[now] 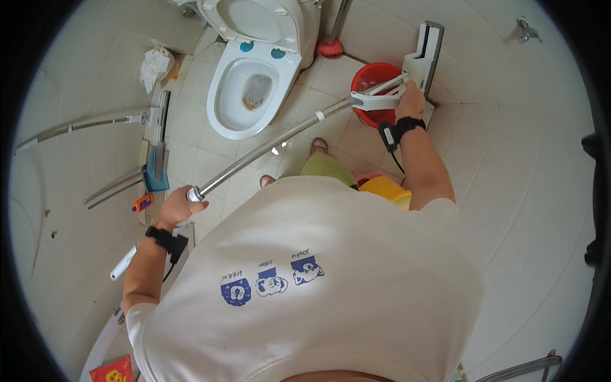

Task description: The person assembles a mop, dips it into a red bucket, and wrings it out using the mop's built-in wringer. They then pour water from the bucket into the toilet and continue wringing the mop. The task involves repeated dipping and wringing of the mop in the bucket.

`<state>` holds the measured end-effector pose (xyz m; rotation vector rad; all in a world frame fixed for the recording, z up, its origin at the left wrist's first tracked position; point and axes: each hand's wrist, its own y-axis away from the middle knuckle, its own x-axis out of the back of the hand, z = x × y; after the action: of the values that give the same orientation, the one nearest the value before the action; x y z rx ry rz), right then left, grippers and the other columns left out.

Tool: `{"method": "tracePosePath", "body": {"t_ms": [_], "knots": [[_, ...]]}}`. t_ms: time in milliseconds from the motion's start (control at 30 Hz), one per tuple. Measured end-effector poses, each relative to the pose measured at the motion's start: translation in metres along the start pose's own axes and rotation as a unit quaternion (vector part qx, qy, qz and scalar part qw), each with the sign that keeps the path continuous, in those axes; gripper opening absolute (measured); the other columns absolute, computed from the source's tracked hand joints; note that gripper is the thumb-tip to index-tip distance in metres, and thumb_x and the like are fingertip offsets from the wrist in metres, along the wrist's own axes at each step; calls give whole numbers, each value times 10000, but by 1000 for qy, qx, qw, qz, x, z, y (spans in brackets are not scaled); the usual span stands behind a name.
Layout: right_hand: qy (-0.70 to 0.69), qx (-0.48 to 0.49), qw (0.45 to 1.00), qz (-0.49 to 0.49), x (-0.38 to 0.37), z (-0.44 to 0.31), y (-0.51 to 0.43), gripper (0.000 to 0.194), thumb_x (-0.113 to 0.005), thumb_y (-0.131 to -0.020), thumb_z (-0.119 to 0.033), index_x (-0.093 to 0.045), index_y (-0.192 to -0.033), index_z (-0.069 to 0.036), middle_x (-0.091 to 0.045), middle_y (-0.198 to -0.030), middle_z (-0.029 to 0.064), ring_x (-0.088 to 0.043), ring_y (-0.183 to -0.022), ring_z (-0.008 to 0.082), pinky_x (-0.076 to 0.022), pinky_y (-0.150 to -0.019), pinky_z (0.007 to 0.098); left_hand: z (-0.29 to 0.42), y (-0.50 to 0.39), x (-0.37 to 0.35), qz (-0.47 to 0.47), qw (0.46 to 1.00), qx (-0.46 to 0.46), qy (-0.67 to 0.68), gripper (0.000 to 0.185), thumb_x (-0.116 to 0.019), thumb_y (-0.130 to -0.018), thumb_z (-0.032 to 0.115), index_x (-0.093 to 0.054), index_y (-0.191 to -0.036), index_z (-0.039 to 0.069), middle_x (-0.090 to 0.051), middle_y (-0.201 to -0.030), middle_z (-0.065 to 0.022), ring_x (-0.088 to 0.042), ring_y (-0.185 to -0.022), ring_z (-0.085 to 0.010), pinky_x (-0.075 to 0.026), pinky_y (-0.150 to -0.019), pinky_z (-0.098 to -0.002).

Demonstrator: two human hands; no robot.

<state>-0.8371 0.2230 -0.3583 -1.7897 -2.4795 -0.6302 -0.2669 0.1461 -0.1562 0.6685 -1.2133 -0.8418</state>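
A squeeze mop with a metal pole (277, 141) slants across the front of my body. My left hand (177, 206) is closed around the grip at the pole's lower-left end. At the other end, my right hand (411, 99) grips the white plastic lever frame (379, 101), next to the white mop head (419, 67). The head stands upright near the wall with a grey strip along its far side. Under the lever frame is a red bucket (377, 71), partly hidden by the frame and my right hand; it appears to hold some water.
Ahead stands a white toilet (224, 126) with its lid raised. A red rubber plunger (330, 47) is beside it. Along the left wall are another mop (156, 119), a blue dustpan (155, 172), an orange bottle (143, 203) and a tissue-filled bin (156, 67). A tap (528, 31) juts from the right wall.
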Motion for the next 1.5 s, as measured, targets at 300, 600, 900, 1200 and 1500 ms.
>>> {"method": "tracePosePath", "body": {"t_ms": [300, 600, 900, 1200, 1500], "knots": [[-66, -34, 990, 120, 29, -20, 117, 260, -518, -870, -257, -562, -781, -16, -553, -734, 41, -505, -675, 141, -408, -614, 308, 27, 14, -1, 41, 993, -2, -107, 635, -701, -708, 457, -578, -1139, 8, -660, -976, -204, -635, -934, -340, -494, -803, -388], [-150, -65, 985, 62, 33, -33, 139, 330, -509, -861, -303, -539, -775, 14, -529, -707, 98, -528, -673, 208, -410, -638, 352, 22, 19, 6, 126, 980, -39, -146, 522, -689, -722, 468, -604, -1010, 41, -665, -850, -185, -642, -819, -366, -506, -706, -415], [-71, 13, 989, -128, 0, 2, 21, 305, -596, -851, -276, -598, -900, 24, -606, -800, 132, -586, -762, 253, -443, -658, 376, -16, 63, 5, 172, 976, -47, -126, 426, -716, -683, 428, -614, -899, 75, -642, -701, -132, -645, -710, -330, -502, -637, -381], [-58, -61, 976, -201, -1, 62, 130, 404, -722, -760, -352, -608, -976, -31, -537, -812, 23, -496, -709, 123, -393, -619, 288, -117, 84, -21, 114, 988, -15, -101, 371, -702, -682, 371, -616, -885, 72, -642, -728, -130, -640, -725, -308, -491, -664, -353], [274, 348, 886, -135, -43, 166, 350, 522, -718, -636, -235, -593, -1121, -88, -543, -1181, 220, -494, -1130, 368, -405, -957, 435, -248, 77, -36, -3, 995, -39, -96, 366, -697, -706, 344, -610, -910, 53, -642, -775, -133, -633, -764, -288, -483, -709, -359]]}}
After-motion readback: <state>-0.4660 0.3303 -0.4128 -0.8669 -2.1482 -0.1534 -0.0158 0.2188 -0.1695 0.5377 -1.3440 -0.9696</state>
